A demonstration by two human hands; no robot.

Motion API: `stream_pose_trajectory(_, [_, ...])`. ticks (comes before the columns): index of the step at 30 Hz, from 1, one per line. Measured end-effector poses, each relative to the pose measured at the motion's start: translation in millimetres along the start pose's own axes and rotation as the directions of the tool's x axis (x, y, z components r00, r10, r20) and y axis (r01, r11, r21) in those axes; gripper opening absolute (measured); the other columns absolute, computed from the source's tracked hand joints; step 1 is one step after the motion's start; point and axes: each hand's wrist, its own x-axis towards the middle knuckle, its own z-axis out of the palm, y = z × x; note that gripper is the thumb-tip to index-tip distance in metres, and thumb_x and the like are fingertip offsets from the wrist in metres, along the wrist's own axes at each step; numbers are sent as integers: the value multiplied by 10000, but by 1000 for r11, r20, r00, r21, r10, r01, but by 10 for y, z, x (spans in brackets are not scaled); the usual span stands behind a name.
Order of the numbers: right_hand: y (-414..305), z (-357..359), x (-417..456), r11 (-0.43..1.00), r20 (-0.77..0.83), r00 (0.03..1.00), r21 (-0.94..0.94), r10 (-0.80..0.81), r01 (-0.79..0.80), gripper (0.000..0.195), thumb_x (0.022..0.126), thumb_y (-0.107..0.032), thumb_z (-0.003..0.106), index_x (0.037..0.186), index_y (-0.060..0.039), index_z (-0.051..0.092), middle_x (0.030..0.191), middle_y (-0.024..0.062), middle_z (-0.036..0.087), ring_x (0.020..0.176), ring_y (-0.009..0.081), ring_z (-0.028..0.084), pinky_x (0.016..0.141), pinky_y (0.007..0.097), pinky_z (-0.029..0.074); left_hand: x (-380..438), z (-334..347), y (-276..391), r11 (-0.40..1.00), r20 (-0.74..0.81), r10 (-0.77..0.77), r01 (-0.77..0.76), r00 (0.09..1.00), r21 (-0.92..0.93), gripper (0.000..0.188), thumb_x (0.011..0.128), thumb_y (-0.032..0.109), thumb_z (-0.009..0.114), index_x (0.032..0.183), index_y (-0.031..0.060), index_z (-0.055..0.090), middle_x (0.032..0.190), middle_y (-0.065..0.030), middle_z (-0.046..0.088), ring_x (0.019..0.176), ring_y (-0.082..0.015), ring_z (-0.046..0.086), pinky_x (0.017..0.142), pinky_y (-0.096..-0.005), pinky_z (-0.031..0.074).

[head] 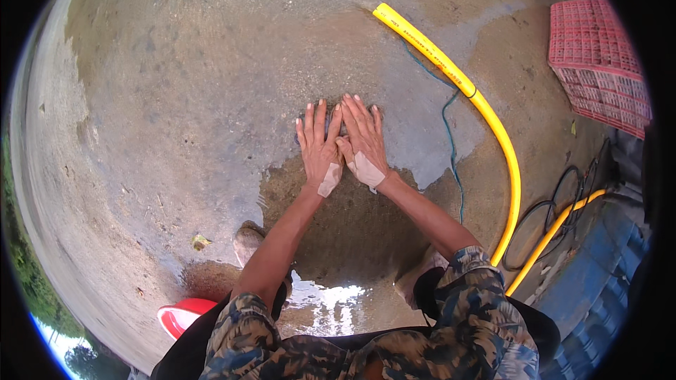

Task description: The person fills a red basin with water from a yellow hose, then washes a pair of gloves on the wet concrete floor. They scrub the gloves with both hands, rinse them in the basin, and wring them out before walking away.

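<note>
My left hand (318,140) lies palm down with its fingers spread, low over the wet concrete floor (174,169). Beside it and touching it at the thumb, my right hand (364,134) is also palm down, its fingers stretched forward. A small part of a dark object (328,120) shows between and under the fingers; the hands hide most of it, so its kind cannot be told. Beige adhesive patches (367,169) cover both wrists.
A yellow hose (499,126), bearing print, curves along the right, its open end on the wet floor. Near it run a thin green cord (452,153) and a black cable (549,206). Red plastic crates (597,63) stand at right. A red basin (182,314) sits at lower left.
</note>
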Motion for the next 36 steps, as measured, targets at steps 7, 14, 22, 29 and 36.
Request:
stream_pose_trajectory(7, [338, -56, 1626, 998, -434, 901, -52, 19, -45, 480, 959, -332, 402, 1282, 10, 498, 1378, 185, 452, 1345, 329, 334, 1118, 538, 140, 1573, -85, -329, 996, -308, -77, 86, 948, 13, 390, 951, 344, 450, 1300, 200, 551, 1455, -197, 334, 1387, -378, 211, 1119, -555, 109])
stream_pose_trajectory(14, [-393, 141, 199, 785, -247, 938, 618, 243, -41, 555, 993, -436, 293, 1346, -33, 439, 1389, 164, 436, 1341, 316, 350, 1100, 485, 217, 201, -215, 109, 514, -12, -381, 201, 924, -834, 478, 1016, 387, 315, 1246, 57, 573, 1339, -123, 495, 1250, -293, 447, 1062, -398, 319])
stream_pose_trajectory(22, [-582, -319, 106, 861, -315, 863, 200, -395, 467, 445, 941, -398, 423, 992, 16, 576, 979, 166, 584, 947, 326, 565, 855, 444, 420, 102, -846, 422, -531, 684, -430, 447, 589, -719, 529, 980, 497, 371, 1137, 29, 562, 1005, -91, 591, 935, -178, 589, 797, -300, 509])
stream_pose_trajectory(29, [-643, -369, 487, 846, -312, 942, 464, -123, 264, 246, 902, -163, 496, 720, -4, 539, 699, 128, 480, 655, 282, 468, 631, 366, 391, 210, -713, 384, 394, 183, -553, 449, 813, -802, 415, 968, 385, 465, 1099, 7, 572, 936, -80, 639, 845, -183, 618, 702, -342, 498])
stream_pose_trajectory(36, [-91, -782, 1346, 916, -275, 954, 341, -118, 212, 414, 948, -414, 486, 1008, -36, 642, 1032, 159, 633, 1040, 321, 550, 928, 417, 367, 1123, -833, -475, 627, -91, -279, 110, 956, -771, 408, 983, 379, 467, 1195, 76, 640, 962, -62, 634, 959, -165, 555, 912, -318, 414])
